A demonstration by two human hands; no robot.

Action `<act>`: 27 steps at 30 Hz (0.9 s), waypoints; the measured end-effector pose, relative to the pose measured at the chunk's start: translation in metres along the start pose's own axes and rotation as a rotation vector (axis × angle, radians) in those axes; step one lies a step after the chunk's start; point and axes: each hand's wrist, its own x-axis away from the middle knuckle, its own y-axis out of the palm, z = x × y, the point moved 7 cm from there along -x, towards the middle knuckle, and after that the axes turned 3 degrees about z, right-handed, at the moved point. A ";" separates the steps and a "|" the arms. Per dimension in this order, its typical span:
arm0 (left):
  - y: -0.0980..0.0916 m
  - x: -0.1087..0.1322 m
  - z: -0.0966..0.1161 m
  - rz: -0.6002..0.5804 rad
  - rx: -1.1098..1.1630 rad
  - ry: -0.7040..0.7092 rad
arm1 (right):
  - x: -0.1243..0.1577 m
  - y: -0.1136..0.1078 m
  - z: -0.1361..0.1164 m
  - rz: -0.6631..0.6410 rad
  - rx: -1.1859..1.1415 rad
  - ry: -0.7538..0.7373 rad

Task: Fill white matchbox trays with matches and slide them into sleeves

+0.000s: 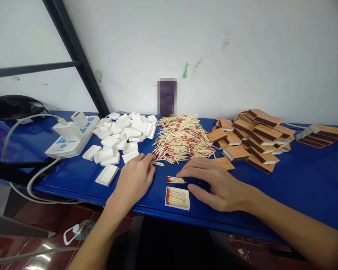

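Note:
My left hand [136, 176] is closed in a pinch at the left edge of a big heap of red-tipped matches [183, 138], with a few matchsticks [158, 163] poking out at its fingertips. Thumb and fingers of my right hand [214, 182] are apart; its fingertips hover over or touch a small row of matches [175, 180] lying on the table. Just below that row, a white matchbox tray [189, 202] holds a layer of matches, red heads to the left.
White matchbox trays [109, 142] are heaped at left, beside a power strip [70, 138] with cables. Orange-brown matchbox sleeves [259, 135] are piled at right on the blue table [307, 187]. A blurred dark object [167, 97] leans on the wall; a black metal frame [87, 75] stands left.

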 end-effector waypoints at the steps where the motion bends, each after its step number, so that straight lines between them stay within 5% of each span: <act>1: 0.000 0.000 0.000 -0.002 0.005 0.002 | 0.000 0.000 0.002 0.028 0.030 0.016; 17: -0.001 0.001 0.003 -0.024 0.024 0.019 | -0.002 0.009 0.010 -0.038 0.090 0.097; 27: -0.005 0.002 -0.011 -0.019 0.053 -0.019 | 0.003 0.019 0.010 -0.263 0.047 0.155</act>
